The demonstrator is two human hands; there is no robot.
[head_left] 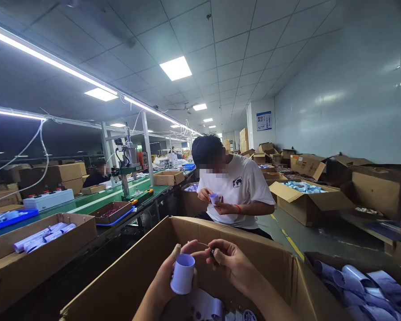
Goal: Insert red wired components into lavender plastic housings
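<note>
My left hand is wrapped round a white plastic cup, held upright with its open rim facing up. Its index and middle fingers reach toward my right hand. Between the thumb and fingers of my right hand is a small dark round part, too small to name. A thin strand, perhaps a wire, seems to run between the two hands. Both hands are above an open cardboard box. Low inside it lie a small white cylinder and a white slotted ring.
Across the box a person holds a similar white cup. A carton of white tubes stands at right. On the left are a green conveyor bench, a press machine and a carton with white cylinders.
</note>
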